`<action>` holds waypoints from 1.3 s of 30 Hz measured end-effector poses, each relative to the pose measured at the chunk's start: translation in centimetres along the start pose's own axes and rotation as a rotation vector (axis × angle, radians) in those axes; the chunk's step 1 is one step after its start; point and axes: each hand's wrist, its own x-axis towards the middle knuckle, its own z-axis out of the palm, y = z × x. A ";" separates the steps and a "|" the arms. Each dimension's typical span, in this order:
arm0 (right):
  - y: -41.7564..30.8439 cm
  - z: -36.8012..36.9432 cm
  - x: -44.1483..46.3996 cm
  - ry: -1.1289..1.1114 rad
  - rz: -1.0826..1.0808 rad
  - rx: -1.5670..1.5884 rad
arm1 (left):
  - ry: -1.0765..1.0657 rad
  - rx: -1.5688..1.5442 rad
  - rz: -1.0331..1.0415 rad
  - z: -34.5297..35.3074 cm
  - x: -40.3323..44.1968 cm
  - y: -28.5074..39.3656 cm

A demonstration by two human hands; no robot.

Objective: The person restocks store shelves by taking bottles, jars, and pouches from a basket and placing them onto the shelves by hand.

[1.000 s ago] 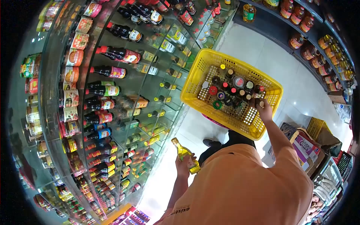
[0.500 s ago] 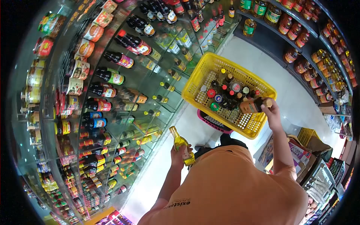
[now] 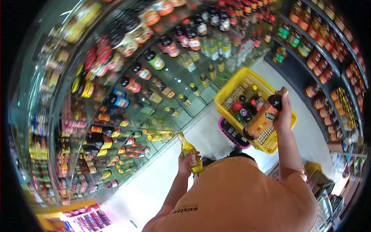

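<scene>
My left hand (image 3: 186,164) is wrapped round a small glass bottle of yellow oil (image 3: 188,148), held upright with a slight tilt on the left side of my body. Over the yellow plastic basket (image 3: 221,94), my right hand (image 3: 285,115) grips a dark sauce bottle with an orange label (image 3: 261,123) by its neck and shoulder. That bottle slants, its cap toward the upper right and its base over the basket. Several capped bottles (image 3: 243,112) stand inside the basket, partly hidden by the sauce bottle.
Glass shelves (image 3: 176,77) with many sauce bottles and jars run along the left and far side. A dark shelf unit (image 3: 295,63) with bottled goods stands at the right. Below the yellow basket is a dark basket with a pink rim (image 3: 224,125). White floor (image 3: 152,191) lies between.
My right hand has lifted the sauce bottle up out of the basket, so its orange label now shows. The view has turned. My left hand still holds the oil bottle.
</scene>
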 end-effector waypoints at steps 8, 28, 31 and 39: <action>8.0 9.0 -3.0 -0.013 0.454 0.095 | 0.057 -0.067 0.050 -11.2 -3.1 1.9; 30.4 26.3 -9.1 -0.683 -0.473 -1.137 | 0.380 -0.306 0.212 -27.1 -9.0 6.1; 33.7 27.3 -6.2 -0.686 -0.379 -1.152 | 0.459 -0.339 0.215 -26.4 -9.1 6.1; 44.4 28.5 2.3 -0.741 -0.429 -0.922 | 0.676 -0.486 0.286 -23.0 -8.4 5.0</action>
